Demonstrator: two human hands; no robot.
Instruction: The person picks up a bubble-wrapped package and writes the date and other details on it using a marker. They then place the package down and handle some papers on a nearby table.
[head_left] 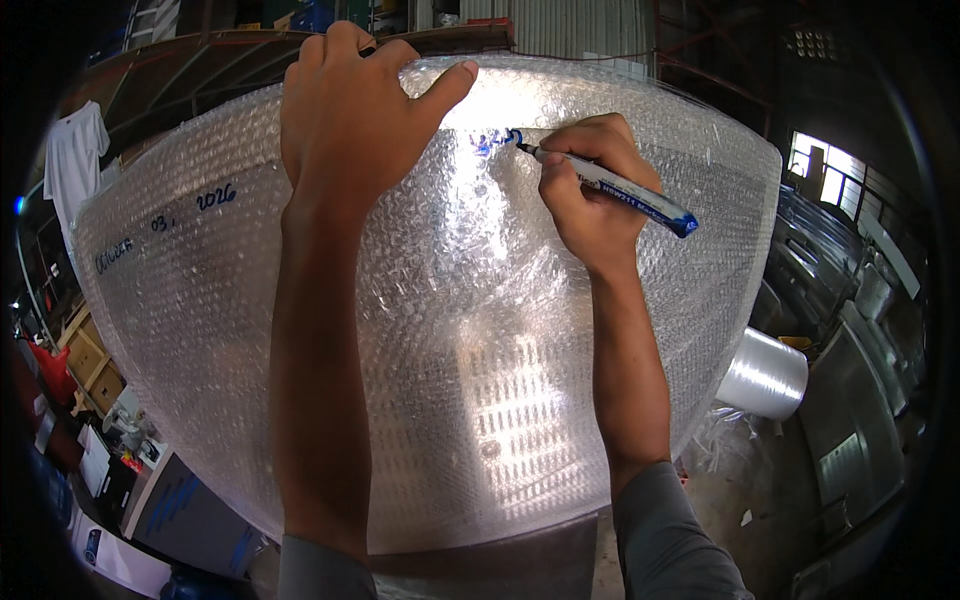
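Note:
A large panel-shaped bundle in clear bubble wrap [440, 290] fills the middle of the view. My right hand [600, 185] grips a white marker [625, 192] with a blue end, its dark tip touching the wrap near the top. Beside the tip are a few fresh blue strokes [490, 142], partly lost in glare. Spread over the wrap's upper edge, my left hand [350, 120] has its thumb stretched out toward the strokes. A small dark patch shows between two of its fingers; I cannot tell what it is. Dark handwriting [190, 215] runs across the wrap's left side.
A roll of clear film [765, 373] lies at the right, near wrapped sheets [820, 240] and leaning panels [860, 450]. At the far left hangs a white shirt [75, 155]. A wooden crate [92, 360] and a grey board [190, 515] stand on the lower left.

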